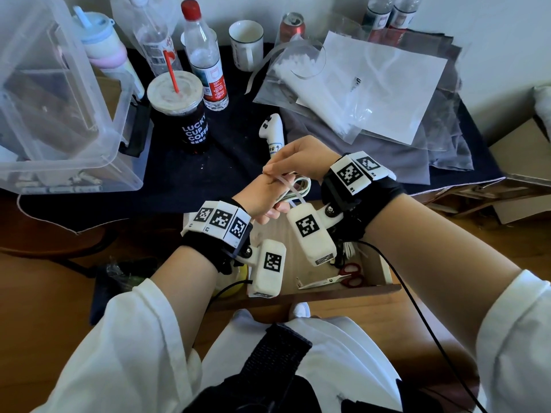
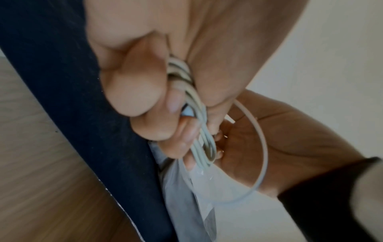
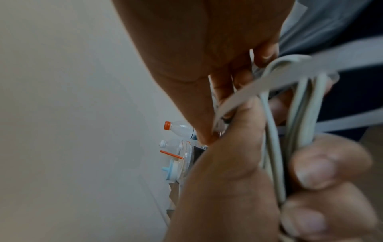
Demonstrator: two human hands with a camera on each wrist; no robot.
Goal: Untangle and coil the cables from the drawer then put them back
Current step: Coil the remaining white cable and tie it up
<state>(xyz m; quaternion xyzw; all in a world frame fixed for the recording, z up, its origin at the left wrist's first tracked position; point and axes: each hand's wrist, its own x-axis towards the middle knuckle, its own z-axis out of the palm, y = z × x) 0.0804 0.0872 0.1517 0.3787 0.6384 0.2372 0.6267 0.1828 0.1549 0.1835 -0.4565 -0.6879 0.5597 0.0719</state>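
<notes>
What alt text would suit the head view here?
Above an open wooden drawer, the left hand grips a coiled pale cable while the right hand pinches a white tie wrapped around it. Red-handled scissors lie in the drawer.
</notes>
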